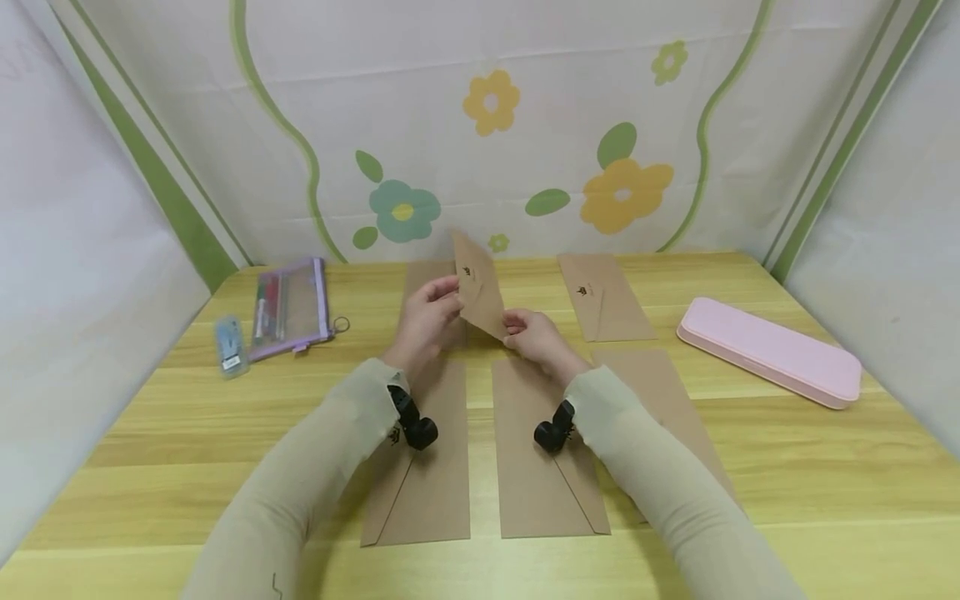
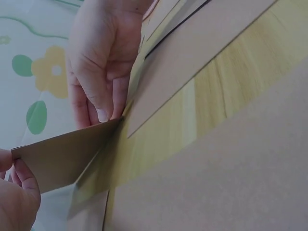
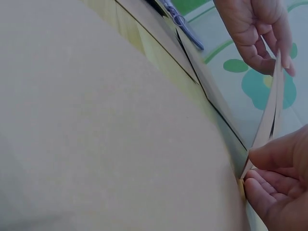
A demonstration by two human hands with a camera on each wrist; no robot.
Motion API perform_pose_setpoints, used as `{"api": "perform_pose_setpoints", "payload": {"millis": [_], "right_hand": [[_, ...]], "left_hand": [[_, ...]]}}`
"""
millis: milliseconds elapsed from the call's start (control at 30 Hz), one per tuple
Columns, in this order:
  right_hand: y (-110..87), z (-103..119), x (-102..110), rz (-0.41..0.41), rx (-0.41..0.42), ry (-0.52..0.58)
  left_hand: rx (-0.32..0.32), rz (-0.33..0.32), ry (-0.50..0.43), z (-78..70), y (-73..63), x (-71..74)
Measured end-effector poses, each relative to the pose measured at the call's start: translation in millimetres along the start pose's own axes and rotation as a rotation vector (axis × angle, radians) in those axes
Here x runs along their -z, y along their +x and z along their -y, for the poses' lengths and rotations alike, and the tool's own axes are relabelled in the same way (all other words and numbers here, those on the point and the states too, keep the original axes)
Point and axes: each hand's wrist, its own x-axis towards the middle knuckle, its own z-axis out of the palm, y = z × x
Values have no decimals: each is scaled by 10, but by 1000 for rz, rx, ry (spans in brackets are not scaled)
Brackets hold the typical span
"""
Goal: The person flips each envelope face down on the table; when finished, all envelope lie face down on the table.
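A brown kraft-paper envelope (image 1: pixel 480 287) with a small dark print is held up, tilted, above the back middle of the table. My left hand (image 1: pixel 427 321) pinches its left edge between thumb and fingers. At the lower right corner, my right hand (image 1: pixel 536 337) pinches it too. In the right wrist view the envelope (image 3: pixel 269 115) is seen nearly edge-on, slightly parted, between both hands. Beneath my forearms lie two more envelopes, one at left (image 1: pixel 438 492) and one at right (image 1: pixel 547 492). Behind my left hand another envelope (image 1: pixel 431 273) is partly hidden.
An envelope (image 1: pixel 607 296) lies at the back right, and another (image 1: pixel 675 387) is partly under my right sleeve. A pink case (image 1: pixel 768 350) rests at far right. On the left are a clear purple-edged pouch (image 1: pixel 300 304) with pens and a small blue item (image 1: pixel 231 343).
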Motion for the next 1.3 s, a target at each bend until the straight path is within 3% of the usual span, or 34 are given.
{"api": "perform_pose_setpoints", "payload": {"millis": [133, 333, 467, 933, 1100, 1300], "right_hand": [[-11, -6, -18, -2, 0, 23], [-21, -30, -34, -7, 12, 81], [-27, -40, -34, -4, 0, 136], [-55, -20, -26, -81, 0, 268], [-83, 68, -35, -128, 35, 275], [-104, 187, -60, -212, 145, 347]], "left_hand": [[-3, 19, 24, -66, -18, -36], [-13, 64, 135, -143, -37, -96], [-25, 87, 141, -166, -8, -170], [-71, 64, 228, -214, 41, -403], [-68, 66, 185, -183, 42, -442], [-78, 53, 183, -188, 19, -475]]}}
